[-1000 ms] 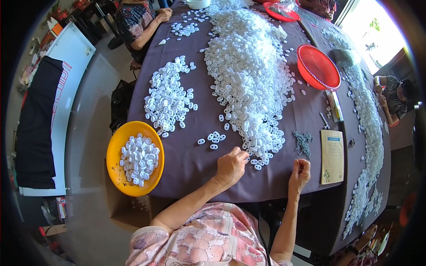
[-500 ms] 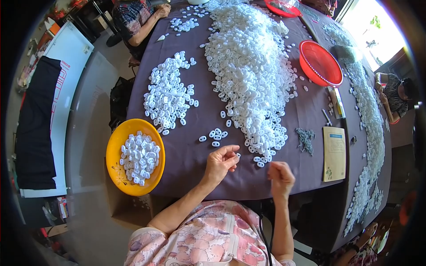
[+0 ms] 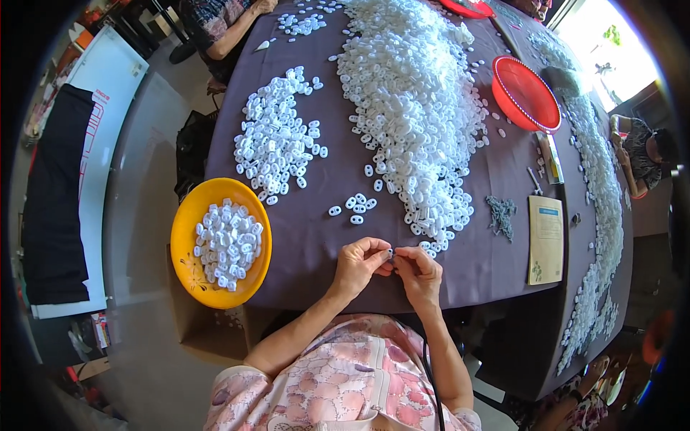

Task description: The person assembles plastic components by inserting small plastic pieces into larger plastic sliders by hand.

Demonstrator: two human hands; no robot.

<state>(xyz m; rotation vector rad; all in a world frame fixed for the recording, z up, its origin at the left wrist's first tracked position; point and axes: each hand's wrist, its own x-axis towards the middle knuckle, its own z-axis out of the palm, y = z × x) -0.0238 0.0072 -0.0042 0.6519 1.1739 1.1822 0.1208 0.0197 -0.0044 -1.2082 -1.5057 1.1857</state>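
Observation:
My left hand (image 3: 355,267) pinches a small white oval plastic piece (image 3: 390,252) between thumb and fingertips, near the table's front edge. My right hand (image 3: 420,274) meets it from the right, thumb and forefinger pressed together at the piece; whatever they grip is too small to make out. Just beyond my hands a long heap of white oval two-hole pieces (image 3: 410,122) runs away from me. A little group of the same pieces (image 3: 357,208) lies left of the heap's near end. Right of my hands sits a clump of small grey-green parts (image 3: 501,217).
A yellow bowl (image 3: 184,273) of white pieces stands at the left edge, with a looser pile (image 3: 277,140) beyond. To the right are a red basket (image 3: 521,90), a tan booklet (image 3: 545,244) and another long heap (image 3: 600,194). Other people (image 3: 230,32) sit around the table.
My right hand has moved left and joined my left hand at the white piece. My left hand has turned slightly, still pinching it. The view has shifted a little.

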